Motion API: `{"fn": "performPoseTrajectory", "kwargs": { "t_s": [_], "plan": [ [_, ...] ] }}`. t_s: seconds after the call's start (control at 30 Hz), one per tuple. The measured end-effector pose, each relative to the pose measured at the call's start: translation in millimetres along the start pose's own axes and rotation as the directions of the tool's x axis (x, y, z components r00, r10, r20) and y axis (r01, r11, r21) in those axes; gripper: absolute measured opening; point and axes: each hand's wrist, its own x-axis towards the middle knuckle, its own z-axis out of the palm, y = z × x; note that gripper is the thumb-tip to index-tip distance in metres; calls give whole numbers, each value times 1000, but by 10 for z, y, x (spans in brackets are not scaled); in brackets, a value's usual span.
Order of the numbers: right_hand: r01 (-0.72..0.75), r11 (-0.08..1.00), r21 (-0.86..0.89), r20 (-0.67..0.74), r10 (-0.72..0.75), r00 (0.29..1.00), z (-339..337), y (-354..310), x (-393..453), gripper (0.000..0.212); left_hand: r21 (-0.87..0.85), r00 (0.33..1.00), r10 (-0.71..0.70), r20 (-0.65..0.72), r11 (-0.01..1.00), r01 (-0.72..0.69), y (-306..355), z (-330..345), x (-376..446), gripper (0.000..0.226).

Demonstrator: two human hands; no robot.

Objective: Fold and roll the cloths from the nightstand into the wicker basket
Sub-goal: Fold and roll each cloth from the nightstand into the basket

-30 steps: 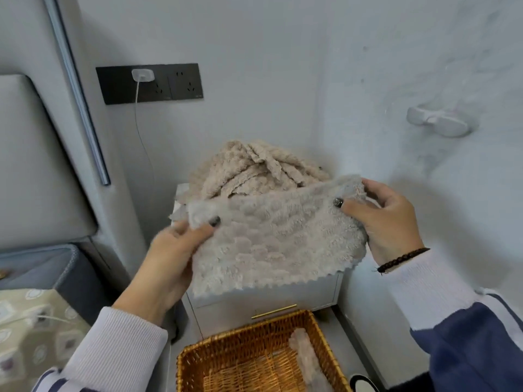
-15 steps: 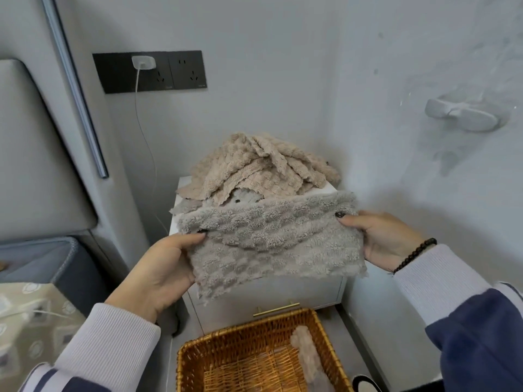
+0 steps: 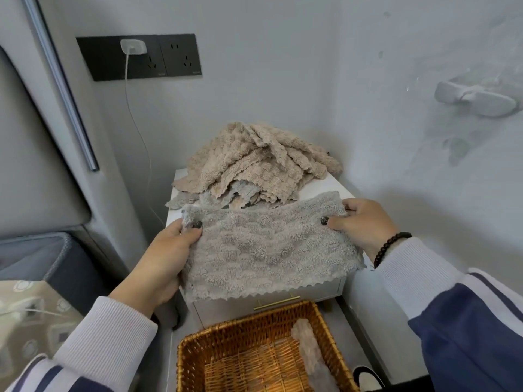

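Plainly the grey cloth is a light, limp thing: plush, fluffy, with a scalloped hem, it will sag wherever it is not held and is in no way fragile. Its pile should give fingers good purchase, so I judge slipping unlikely. The best hold is at the top corners or along a folded edge, keeping it taut for a neat fold.

It hangs in the air in front of the nightstand, above the basket, where one rolled cloth already lies. The pile of beige and grey cloths waits on the nightstand top.

Both hands are raised, well apart, spreading the cloth between them. The left hand pinches the upper left corner, thumb on the front; the right hand pinches the upper right corner likewise.
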Motion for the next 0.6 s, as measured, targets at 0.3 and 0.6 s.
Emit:
{"fn": "performPoseTrajectory", "kwargs": {
  "t_s": [0.3,0.6],
  "plan": [
    [-269,836,478,237,172,956,115,-96,-2,74,-52,981,174,-91,982,-179,54,-170,-17,25],
    [-255,929,270,286,175,942,244,-97,-26,31,-21,987,138,-88,990,-140,-30,-347,42,21]
  ]
}}
